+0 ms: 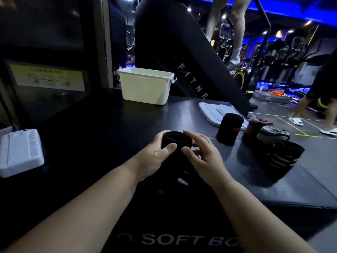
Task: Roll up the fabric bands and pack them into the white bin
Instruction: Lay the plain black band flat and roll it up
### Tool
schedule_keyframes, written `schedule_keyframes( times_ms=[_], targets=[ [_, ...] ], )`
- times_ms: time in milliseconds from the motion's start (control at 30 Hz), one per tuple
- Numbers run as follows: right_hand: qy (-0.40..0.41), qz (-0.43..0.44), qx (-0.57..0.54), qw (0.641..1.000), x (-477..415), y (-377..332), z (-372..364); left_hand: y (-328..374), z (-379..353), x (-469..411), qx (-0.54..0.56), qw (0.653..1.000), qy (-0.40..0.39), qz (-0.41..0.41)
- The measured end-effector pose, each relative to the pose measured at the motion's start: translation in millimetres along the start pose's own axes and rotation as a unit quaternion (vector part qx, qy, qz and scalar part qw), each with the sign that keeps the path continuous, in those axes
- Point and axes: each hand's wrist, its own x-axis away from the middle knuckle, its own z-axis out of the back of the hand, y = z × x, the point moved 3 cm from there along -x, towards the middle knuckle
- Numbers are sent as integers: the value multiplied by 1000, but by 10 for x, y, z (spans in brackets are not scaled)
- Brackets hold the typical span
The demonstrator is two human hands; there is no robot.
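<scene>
Head view: fingers of the left hand [155,157] curl round the black band roll [177,138]; right hand [206,157] pinches its end.

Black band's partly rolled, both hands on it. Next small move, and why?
Probably roll the black band one more turn toward the body. The left hand grips the roll, the right hand pinches its end, and a loose tail seems to trail toward the person. The white bin stands open farther back; packing can wait.
</scene>
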Motion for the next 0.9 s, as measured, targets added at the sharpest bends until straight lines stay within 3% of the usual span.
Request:
schedule_keyframes(
  times_ms=[67,200,300,400,500,900],
  targets=[
    [-21,7,22,1000,4,-1,-8,11,-6,0,-19,1000,15,-13],
    [-42,0,15,999,11,-21,-19,24,-15,30,44,998,30,17],
    [-35,13,8,999,-15,-35,-40,41,-4,0,-14,996,81,19],
    [-4,31,20,999,-34,-47,-56,94,-62,-26,-65,991,111,-48],
    [3,28,31,999,-30,-44,-55,107,-87,-37,-88,985,114,-100],
    [25,-35,37,998,-23,-36,-12,47,-55,-98,-149,979,105,-94]
  ],
)
